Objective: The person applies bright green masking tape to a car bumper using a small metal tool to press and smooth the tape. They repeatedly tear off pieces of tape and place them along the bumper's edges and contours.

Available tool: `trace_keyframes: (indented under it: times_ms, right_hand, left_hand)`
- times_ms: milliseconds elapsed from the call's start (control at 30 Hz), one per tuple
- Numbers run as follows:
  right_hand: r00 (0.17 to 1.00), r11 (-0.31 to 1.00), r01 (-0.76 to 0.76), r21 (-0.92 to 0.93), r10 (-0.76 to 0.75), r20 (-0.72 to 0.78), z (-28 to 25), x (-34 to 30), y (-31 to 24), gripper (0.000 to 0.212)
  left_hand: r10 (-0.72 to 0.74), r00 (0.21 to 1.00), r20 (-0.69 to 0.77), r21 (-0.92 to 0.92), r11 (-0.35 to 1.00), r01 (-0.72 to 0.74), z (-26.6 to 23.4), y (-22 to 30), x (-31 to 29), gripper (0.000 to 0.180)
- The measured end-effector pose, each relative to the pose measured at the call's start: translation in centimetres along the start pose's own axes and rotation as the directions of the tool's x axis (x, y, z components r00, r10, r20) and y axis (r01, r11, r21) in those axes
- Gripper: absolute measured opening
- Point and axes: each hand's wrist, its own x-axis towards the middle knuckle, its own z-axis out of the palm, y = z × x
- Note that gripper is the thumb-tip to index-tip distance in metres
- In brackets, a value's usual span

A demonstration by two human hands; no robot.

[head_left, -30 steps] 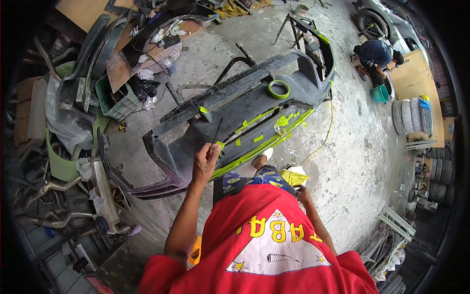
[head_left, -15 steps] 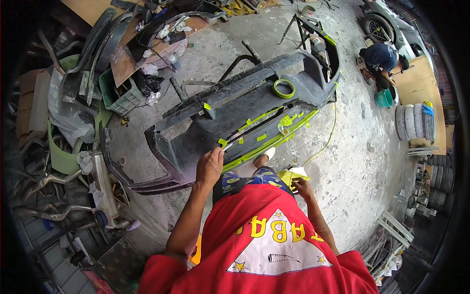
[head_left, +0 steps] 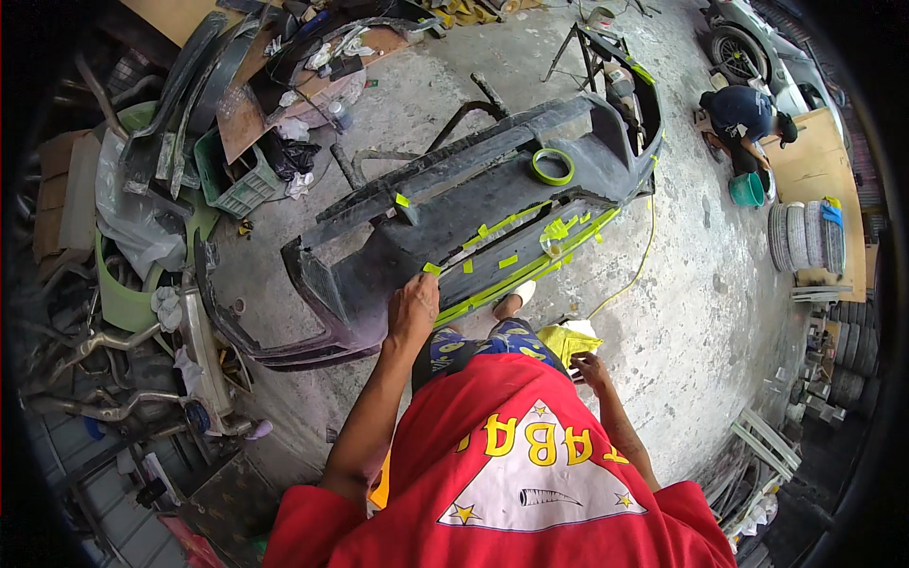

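A dark car bumper cover (head_left: 445, 227) lies across the middle, with several yellow-green tape strips along its lower slot and near edge. At its near side, the fingers of my left hand (head_left: 414, 310) are pinched together against a short strip of tape (head_left: 432, 269). Whether that strip is stuck down at its far end is unclear. On the bumper's right part rests a roll of the same tape (head_left: 552, 168). Low at my right side, my right hand (head_left: 590, 370) hangs with loosely bent fingers apart, beside a yellow and white cloth-like thing (head_left: 570, 341).
Dark stand legs (head_left: 492, 93) show behind the bumper. A green crate (head_left: 232, 180), loose panels and metal exhaust pipes (head_left: 109, 407) crowd the left. At far right a co-worker (head_left: 743, 118) bends near a teal bucket (head_left: 746, 189) and stacked tires (head_left: 803, 235). A yellow line (head_left: 647, 251) trails over the floor.
My left hand has shifted slightly up and right, and the tape strip at its fingertips lies flatter. My right hand has moved a little down and right, beside the yellow thing.
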Motion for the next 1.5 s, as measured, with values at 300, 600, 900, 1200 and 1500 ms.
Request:
trace_keyframes:
  times_ms: [300,600,900,1200,1500]
  right_hand:
    - [0.999,0.997,0.037,0.067,-0.039,0.024,0.6,0.3,-1.6,0.035]
    - [0.999,0.999,-0.03,0.02,0.03,0.015,0.7,-0.7,-0.1,0.034]
    - [0.999,0.999,-0.024,0.035,0.023,0.022,0.8,-0.3,-0.3,0.035]
    - [0.999,1.0,-0.015,0.013,0.014,0.042,0.9,-0.4,-1.1,0.037]
    - [0.999,0.999,0.0,0.04,-0.002,0.051,0.9,-0.3,-1.3,0.036]
  left_hand:
    - [0.037,0.999,-0.003,0.019,0.999,-0.037,-0.3,-0.2,0.2,0.014]
    - [0.027,1.0,-0.001,-0.018,0.999,-0.027,-0.1,-0.5,0.2,0.016]
    - [0.025,1.0,0.009,0.0,1.0,-0.024,-0.9,-0.1,0.4,0.017]
    - [0.022,1.0,0.02,-0.047,0.999,-0.021,-0.9,-0.5,0.2,0.016]
    - [0.039,0.999,0.015,-0.062,0.997,-0.038,-0.9,-0.6,0.1,0.017]
